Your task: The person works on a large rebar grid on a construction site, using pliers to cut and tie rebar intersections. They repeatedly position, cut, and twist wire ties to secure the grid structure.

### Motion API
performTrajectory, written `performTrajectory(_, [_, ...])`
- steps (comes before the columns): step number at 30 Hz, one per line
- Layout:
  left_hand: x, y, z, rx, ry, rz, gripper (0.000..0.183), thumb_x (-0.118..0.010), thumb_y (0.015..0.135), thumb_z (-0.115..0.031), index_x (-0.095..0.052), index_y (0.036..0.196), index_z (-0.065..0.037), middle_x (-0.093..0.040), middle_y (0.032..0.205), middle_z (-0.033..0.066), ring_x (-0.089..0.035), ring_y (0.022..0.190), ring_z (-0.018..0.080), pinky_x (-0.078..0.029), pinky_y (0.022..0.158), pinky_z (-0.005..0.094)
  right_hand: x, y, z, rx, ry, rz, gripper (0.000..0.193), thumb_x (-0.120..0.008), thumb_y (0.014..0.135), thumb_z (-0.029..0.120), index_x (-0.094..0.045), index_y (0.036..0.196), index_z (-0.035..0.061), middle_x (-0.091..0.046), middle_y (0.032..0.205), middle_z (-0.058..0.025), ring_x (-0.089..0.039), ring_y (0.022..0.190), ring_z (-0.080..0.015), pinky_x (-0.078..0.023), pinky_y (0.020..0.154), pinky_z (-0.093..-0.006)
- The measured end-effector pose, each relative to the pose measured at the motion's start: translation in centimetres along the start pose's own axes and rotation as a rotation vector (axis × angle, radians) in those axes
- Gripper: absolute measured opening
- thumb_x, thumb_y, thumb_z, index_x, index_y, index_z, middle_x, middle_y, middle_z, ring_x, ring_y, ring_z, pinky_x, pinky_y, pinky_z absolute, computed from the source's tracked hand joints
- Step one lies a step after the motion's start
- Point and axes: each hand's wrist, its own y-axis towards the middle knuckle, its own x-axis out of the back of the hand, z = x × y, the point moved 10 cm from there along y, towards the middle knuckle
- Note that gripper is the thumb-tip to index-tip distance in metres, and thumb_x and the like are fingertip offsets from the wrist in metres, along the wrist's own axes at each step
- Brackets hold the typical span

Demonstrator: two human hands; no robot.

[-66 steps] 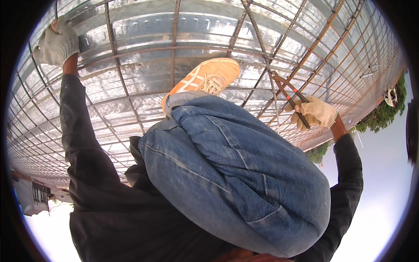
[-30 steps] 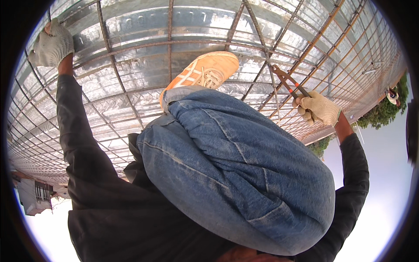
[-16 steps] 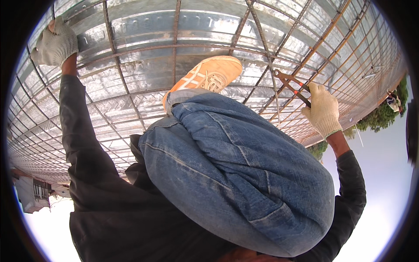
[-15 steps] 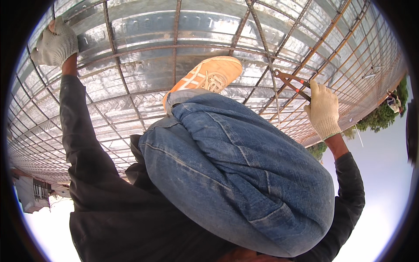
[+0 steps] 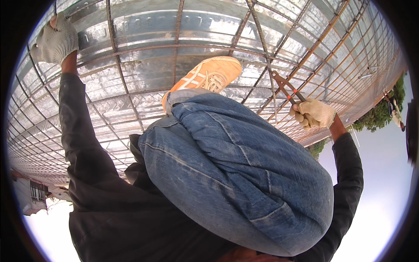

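Observation:
My right hand (image 5: 314,114), in a pale knit glove, is closed round the handles of dark pincers (image 5: 286,87) with orange-red bands. The pincer jaws lie by a crossing of thin steel bars (image 5: 267,52), beside a slanting ribbed bar; whether they touch is hard to tell. At the upper left my gloved left hand (image 5: 56,40) is curled at the edge of the bar mesh, its thumb tip bare. A dark bar runs into it from above; what its fingers hold is hidden. Between the hands, my orange shoe (image 5: 207,76) stands on the mesh below my bent, jeans-clad knee.
Ribbed shiny metal decking (image 5: 148,26) lies beneath the rebar grid. Rust-coloured bars (image 5: 325,35) run diagonally at the upper right. Trees (image 5: 377,115) and part of another person (image 5: 396,113) show at the far right edge. A building (image 5: 30,192) stands at the lower left.
My right hand has dropped and turned, so its curled fingers now show under the pincer handles. The pincer jaws have shifted slightly left. My left hand stays almost in place.

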Motion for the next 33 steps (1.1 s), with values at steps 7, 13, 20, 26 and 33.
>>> performTrajectory(7, [-0.9,-0.9,1.5,0.065,-0.302,-0.092,0.044,-0.070,0.099,-0.051,-0.091,0.106,-0.014,-0.086,0.103,0.0134,-0.080,0.099,0.0360,-0.058,0.098,0.0463,-4.0,1.0,-3.0,0.119,0.388,0.201,0.055,-0.067,0.115,0.042,-0.069,0.134,-0.0095,-0.080,0.093,-0.0163,-0.079,0.073,-0.0278,-0.062,0.056,-0.0417])
performTrajectory(13, [-0.2,-0.8,0.7,0.061,-0.183,-0.019,0.046,-0.070,0.102,-0.051,-0.087,0.105,-0.009,-0.083,0.102,0.0150,-0.075,0.100,0.0318,-0.053,0.103,0.0491,-4.5,-0.1,-1.5,0.431,0.442,0.032,0.059,-0.078,0.107,0.046,-0.063,0.138,-0.0024,-0.067,0.082,-0.0065,-0.063,0.062,-0.0213,-0.053,0.050,-0.0376])
performTrajectory(20, [5.7,-2.0,-2.8,0.150,-0.048,-0.056,0.042,-0.068,0.105,-0.046,-0.086,0.112,-0.010,-0.077,0.137,0.0164,-0.048,0.142,0.0548,-0.040,0.119,0.0654,-11.7,-6.6,14.1,0.809,-0.109,-0.135,0.044,-0.066,0.113,0.033,-0.065,0.135,-0.0058,-0.072,0.085,-0.0097,-0.071,0.065,-0.0201,-0.059,0.057,-0.0357])
performTrajectory(26, [6.7,-1.2,-3.2,0.197,-0.071,0.001,0.038,-0.070,0.106,-0.041,-0.084,0.114,-0.007,-0.075,0.141,0.0158,-0.047,0.147,0.0557,-0.041,0.120,0.0662,-26.8,-13.9,30.3,1.265,-0.466,0.142,0.091,-0.079,0.108,0.048,-0.039,0.174,-0.0016,-0.067,0.154,-0.0238,-0.074,0.132,-0.0346,-0.064,0.106,-0.0480])
performTrajectory(33, [7.2,-1.2,-4.1,0.221,-0.153,0.055,0.034,-0.070,0.107,-0.035,-0.082,0.116,-0.005,-0.071,0.142,0.0174,-0.046,0.148,0.0546,-0.042,0.120,0.0639,-34.9,-17.4,38.6,1.510,-0.304,0.451,0.056,-0.067,0.109,0.019,-0.052,0.160,0.0000,-0.068,0.133,-0.0168,-0.076,0.113,-0.0255,-0.064,0.097,-0.0415])
